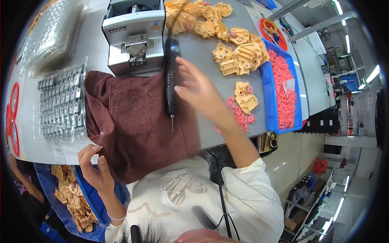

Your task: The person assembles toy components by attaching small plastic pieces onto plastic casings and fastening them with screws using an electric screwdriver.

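A dark brown towel (137, 117) lies over the bench's front edge and drapes toward my lap. At its left edge is my left hand (95, 166), fingers loosely curled and apart, the tips against or just beside the cloth. I cannot make out any cloth pinched between them. A black electric screwdriver (170, 81) hangs upright over the towel, bit pointing down. My right hand (198, 89), slightly blurred, is just right of it with fingers spread, thumb and index finger close to its body. Whether they touch it, I cannot tell.
Behind the towel stands a screw feeder (133, 36). Clear trays of metal parts (60, 101) lie left. Yellow plastic housings (243, 56) and loose pink pieces (243, 117) sit right, beside a blue bin (300, 101) of pink parts. More housings (73, 198) fill a lower-left bin.
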Motion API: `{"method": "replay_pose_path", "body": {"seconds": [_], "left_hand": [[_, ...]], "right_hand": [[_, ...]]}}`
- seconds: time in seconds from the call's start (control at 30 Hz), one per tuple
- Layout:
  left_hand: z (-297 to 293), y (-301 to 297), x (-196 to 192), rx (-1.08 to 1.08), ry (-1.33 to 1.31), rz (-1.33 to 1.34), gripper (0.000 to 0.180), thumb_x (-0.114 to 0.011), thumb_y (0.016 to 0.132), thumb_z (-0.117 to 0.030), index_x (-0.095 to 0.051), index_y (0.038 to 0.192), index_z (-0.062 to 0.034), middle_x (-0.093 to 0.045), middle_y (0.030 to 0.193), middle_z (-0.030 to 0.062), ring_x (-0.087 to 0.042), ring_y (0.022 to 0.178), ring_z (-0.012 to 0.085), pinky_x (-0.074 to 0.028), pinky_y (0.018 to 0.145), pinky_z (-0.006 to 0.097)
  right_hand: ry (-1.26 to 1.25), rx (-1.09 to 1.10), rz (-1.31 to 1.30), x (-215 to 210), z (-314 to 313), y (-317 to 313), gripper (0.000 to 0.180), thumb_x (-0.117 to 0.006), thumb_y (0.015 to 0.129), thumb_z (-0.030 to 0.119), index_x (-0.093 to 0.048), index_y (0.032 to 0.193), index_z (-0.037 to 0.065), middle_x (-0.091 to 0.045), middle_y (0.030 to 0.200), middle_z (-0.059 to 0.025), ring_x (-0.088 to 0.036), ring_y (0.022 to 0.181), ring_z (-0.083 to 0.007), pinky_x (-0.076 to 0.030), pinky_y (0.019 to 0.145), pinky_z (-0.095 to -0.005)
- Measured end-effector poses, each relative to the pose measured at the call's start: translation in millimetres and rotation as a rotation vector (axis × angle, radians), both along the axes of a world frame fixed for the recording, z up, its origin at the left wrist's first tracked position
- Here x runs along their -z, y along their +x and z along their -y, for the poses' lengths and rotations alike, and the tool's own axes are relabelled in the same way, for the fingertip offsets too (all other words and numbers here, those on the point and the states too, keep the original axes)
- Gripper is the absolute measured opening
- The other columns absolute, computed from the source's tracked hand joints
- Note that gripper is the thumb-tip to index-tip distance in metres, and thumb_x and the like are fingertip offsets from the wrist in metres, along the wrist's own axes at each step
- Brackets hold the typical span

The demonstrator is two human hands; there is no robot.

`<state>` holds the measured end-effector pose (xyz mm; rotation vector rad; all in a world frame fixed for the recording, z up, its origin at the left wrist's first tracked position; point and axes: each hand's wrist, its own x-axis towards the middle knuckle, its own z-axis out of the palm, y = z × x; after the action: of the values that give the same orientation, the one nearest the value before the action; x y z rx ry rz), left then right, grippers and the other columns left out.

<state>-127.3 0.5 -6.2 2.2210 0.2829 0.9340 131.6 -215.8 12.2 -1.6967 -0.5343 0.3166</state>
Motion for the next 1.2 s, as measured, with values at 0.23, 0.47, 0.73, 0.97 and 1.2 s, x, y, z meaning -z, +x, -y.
{"method": "replay_pose_path", "body": {"seconds": [0.23,0.47,0.73,0.97,1.2], "left_hand": [[0.6,7.0,-3.5,-0.051,-0.063,0.070,0.021,-0.058,0.099,-0.010,-0.057,0.116,0.0009,-0.058,0.108,0.0152,-0.058,0.091,0.0214,-0.047,0.083,0.033],[-21.7,-13.7,0.3,-0.198,-0.053,0.168,0.018,-0.055,0.100,-0.007,-0.055,0.118,-0.0010,-0.057,0.104,0.0143,-0.057,0.084,0.0185,-0.047,0.077,0.031],[-41.6,-12.5,-7.7,-0.155,-0.073,0.241,0.018,-0.052,0.100,-0.001,-0.056,0.117,-0.0007,-0.059,0.100,0.0144,-0.058,0.079,0.0172,-0.046,0.071,0.027],[-35.2,13.5,-21.5,0.074,-0.350,0.243,0.025,-0.050,0.096,0.003,-0.055,0.121,0.0033,-0.060,0.107,0.0183,-0.059,0.085,0.0200,-0.049,0.077,0.030],[9.3,61.3,-32.7,0.248,-0.449,-0.093,0.063,-0.072,0.085,0.001,-0.043,0.141,0.0010,-0.048,0.136,0.0122,-0.059,0.115,0.0220,-0.051,0.097,0.033]], "right_hand": [[-0.493,0.215,0.393,4.6,30.5,206.2,0.072,-0.079,0.081,0.035,-0.052,0.143,0.012,-0.052,0.139,-0.0227,-0.064,0.112,-0.0288,-0.055,0.088,-0.0380],[-0.887,-0.049,0.377,-15.6,34.5,205.1,0.062,-0.081,0.081,0.031,-0.058,0.138,0.025,-0.056,0.124,-0.0180,-0.060,0.111,-0.0278,-0.050,0.095,-0.0380],[-0.182,-0.072,0.007,-83.3,48.8,140.9,0.046,-0.071,0.081,0.006,-0.060,0.126,0.003,-0.067,0.092,-0.0090,-0.064,0.067,-0.0134,-0.053,0.065,-0.0276],[-0.371,-0.865,-0.121,-114.3,-43.4,60.8,0.031,-0.071,0.081,0.011,-0.065,0.110,-0.001,-0.068,0.088,-0.0076,-0.062,0.062,-0.0105,-0.048,0.054,-0.0252],[-0.588,-1.100,0.493,-69.4,-135.0,15.4,0.032,-0.069,0.075,0.014,-0.071,0.104,0.002,-0.072,0.092,-0.0142,-0.071,0.090,-0.0278,-0.055,0.076,-0.0375]]}}
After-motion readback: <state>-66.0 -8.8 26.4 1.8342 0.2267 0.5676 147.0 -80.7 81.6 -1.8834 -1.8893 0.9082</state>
